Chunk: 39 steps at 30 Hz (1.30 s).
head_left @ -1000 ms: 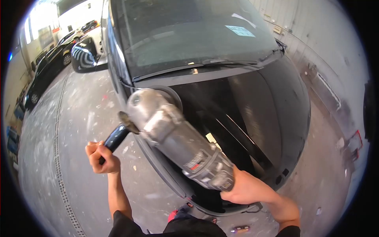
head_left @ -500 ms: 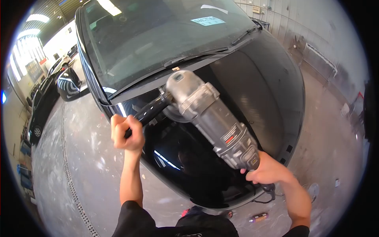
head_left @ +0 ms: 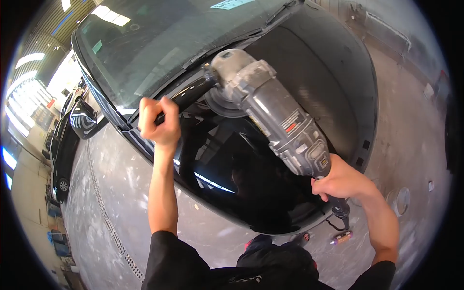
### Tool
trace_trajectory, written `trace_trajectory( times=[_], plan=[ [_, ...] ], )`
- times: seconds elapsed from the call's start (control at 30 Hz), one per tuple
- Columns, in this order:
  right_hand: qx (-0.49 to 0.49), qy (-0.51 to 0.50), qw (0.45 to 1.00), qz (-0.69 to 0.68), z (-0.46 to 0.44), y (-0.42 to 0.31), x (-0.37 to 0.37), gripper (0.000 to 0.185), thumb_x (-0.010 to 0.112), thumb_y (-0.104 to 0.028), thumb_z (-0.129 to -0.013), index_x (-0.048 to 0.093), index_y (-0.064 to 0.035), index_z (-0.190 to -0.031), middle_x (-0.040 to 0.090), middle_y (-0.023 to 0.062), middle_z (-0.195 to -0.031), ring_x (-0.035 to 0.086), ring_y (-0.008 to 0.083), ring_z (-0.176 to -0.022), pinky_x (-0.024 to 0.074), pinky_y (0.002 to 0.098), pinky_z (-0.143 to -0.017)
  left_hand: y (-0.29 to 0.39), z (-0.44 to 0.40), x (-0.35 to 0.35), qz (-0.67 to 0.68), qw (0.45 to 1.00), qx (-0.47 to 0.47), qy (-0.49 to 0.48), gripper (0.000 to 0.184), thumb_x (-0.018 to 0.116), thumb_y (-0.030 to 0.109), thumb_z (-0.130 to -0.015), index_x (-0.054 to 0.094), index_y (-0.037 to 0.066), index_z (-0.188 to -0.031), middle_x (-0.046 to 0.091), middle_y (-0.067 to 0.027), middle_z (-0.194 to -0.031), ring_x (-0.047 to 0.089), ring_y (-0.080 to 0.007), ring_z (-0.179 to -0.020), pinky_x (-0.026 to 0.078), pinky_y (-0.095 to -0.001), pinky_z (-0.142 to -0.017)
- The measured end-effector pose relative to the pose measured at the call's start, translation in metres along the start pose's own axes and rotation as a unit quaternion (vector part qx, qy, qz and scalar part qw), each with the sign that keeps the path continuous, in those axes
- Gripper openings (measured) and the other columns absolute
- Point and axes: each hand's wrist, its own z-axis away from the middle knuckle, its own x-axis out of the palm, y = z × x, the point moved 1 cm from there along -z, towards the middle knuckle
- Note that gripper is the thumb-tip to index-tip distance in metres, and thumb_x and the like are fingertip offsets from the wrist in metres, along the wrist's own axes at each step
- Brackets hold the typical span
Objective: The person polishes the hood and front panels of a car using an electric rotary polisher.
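A dusty grey rotary polisher (head_left: 278, 111) lies across the view, its pad (head_left: 224, 104) over the glossy black car hood (head_left: 251, 193) near the windshield. Whether the pad presses fully on the paint, I cannot tell. My left hand (head_left: 160, 121) is closed round the black side handle that sticks out from the polisher's head. At the rear end, my right hand (head_left: 343, 179) wraps the polisher's grip, where a black cord hangs down. The far half of the hood looks duller than the near half.
Wipers (head_left: 224, 46) and the windshield (head_left: 154, 43) border the hood. A side mirror (head_left: 83, 118) juts out at left, with another dark car (head_left: 63, 154) beyond. On the floor are a bottle (head_left: 342, 237) and a drain grate (head_left: 108, 220).
My view has tilted and shifted, so the hood and windshield sit differently in it. Both hands still hold the polisher, whose head remains near the windshield end of the hood.
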Motion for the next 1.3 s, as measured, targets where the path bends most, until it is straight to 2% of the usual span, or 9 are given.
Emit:
trace_trajectory(
  times=[0.13,0.27,0.47,0.63,0.93,1.1,1.2,1.27,1.3],
  plan=[
    [-0.042,-0.033,0.998,0.016,-0.004,-0.001,0.031,0.038,0.061,0.007,-0.070,0.054,0.0014,-0.107,0.059,0.0049,-0.072,0.059,0.0122,-0.054,0.0450,0.0278,-0.050,-0.009,0.016,-0.057,-0.048,0.999,0.001,0.013,0.030,0.063,-0.012,-0.082,0.043,0.002,-0.065,0.047,-0.0074,-0.063,0.043,-0.0158,-0.057,0.034,-0.0297,-0.054],
    [-0.200,-0.011,0.964,0.174,-0.036,0.023,0.064,0.059,0.067,-0.011,-0.070,0.047,0.0112,-0.121,0.067,0.0270,-0.098,0.066,0.0425,-0.099,0.0506,0.0417,-0.090,-0.019,0.036,-0.126,-0.062,0.997,-0.030,0.041,0.030,0.057,-0.011,-0.087,0.042,0.002,-0.065,0.046,-0.0076,-0.066,0.041,-0.0171,-0.062,0.032,-0.0326,-0.058],
    [-0.104,-0.145,0.945,0.275,-0.040,-0.022,0.124,0.046,0.057,-0.011,-0.077,0.042,0.0148,-0.111,0.065,0.0303,-0.083,0.069,0.0428,-0.083,0.0546,0.0459,-0.072,-0.025,0.069,-0.243,-0.199,0.975,-0.031,0.091,0.031,0.055,-0.008,-0.091,0.039,0.001,-0.065,0.044,-0.0079,-0.068,0.041,-0.0198,-0.066,0.034,-0.0354,-0.062],
    [-0.089,-0.185,0.934,0.291,-0.049,-0.026,0.147,0.053,0.061,-0.015,-0.076,0.041,0.0134,-0.116,0.066,0.0300,-0.087,0.068,0.0431,-0.088,0.0537,0.0468,-0.077,-0.028,0.086,-0.275,-0.232,0.964,-0.055,0.122,0.032,0.059,-0.004,-0.092,0.040,0.001,-0.066,0.045,-0.0075,-0.069,0.042,-0.0188,-0.065,0.035,-0.0352,-0.062],
    [-0.105,-0.090,0.969,0.207,0.000,0.026,0.099,0.053,0.068,-0.020,-0.077,0.042,0.0145,-0.108,0.065,0.0299,-0.080,0.068,0.0463,-0.082,0.0548,0.0480,-0.072,0.003,0.043,-0.172,-0.144,0.984,-0.105,0.021,0.031,0.057,-0.001,-0.093,0.041,0.002,-0.067,0.039,-0.0012,-0.066,0.036,-0.0119,-0.063,0.032,-0.0304,-0.059],
    [-0.079,-0.034,0.984,0.154,0.058,0.076,0.074,0.061,0.068,-0.023,-0.077,0.043,0.0130,-0.119,0.054,0.0367,-0.109,0.060,0.0524,-0.094,0.0504,0.0515,-0.083,0.061,0.052,-0.128,-0.056,0.990,-0.119,-0.043,0.027,0.054,-0.005,-0.093,0.044,-0.002,-0.068,0.044,-0.0049,-0.068,0.039,-0.0128,-0.063,0.035,-0.0278,-0.062],
    [-0.157,-0.008,0.981,0.118,0.097,0.120,0.063,0.071,0.068,-0.016,-0.075,0.039,0.0054,-0.136,0.058,0.0308,-0.118,0.058,0.0470,-0.111,0.0479,0.0442,-0.096,0.103,0.070,-0.113,-0.019,0.987,-0.136,-0.084,0.024,0.054,-0.004,-0.093,0.045,-0.004,-0.071,0.050,-0.0093,-0.069,0.042,-0.0147,-0.061,0.035,-0.0281,-0.058],
    [-0.011,0.006,0.999,0.050,0.124,0.149,0.061,0.072,0.068,-0.014,-0.073,0.043,0.0009,-0.138,0.060,0.0262,-0.123,0.055,0.0421,-0.121,0.0435,0.0401,-0.103,0.132,0.077,-0.097,0.025,0.986,-0.098,-0.131,0.020,0.056,-0.007,-0.089,0.045,-0.002,-0.073,0.052,-0.0128,-0.069,0.046,-0.0177,-0.058,0.036,-0.0289,-0.053],
    [0.050,0.022,0.998,0.034,0.140,0.158,0.059,0.058,0.068,-0.012,-0.071,0.053,-0.0006,-0.126,0.065,0.0188,-0.110,0.060,0.0308,-0.104,0.0480,0.0368,-0.091,0.147,0.081,-0.092,0.048,0.984,-0.083,-0.149,0.018,0.058,-0.007,-0.086,0.046,-0.001,-0.074,0.054,-0.0137,-0.070,0.048,-0.0190,-0.057,0.037,-0.0291,-0.051]
  ],
)
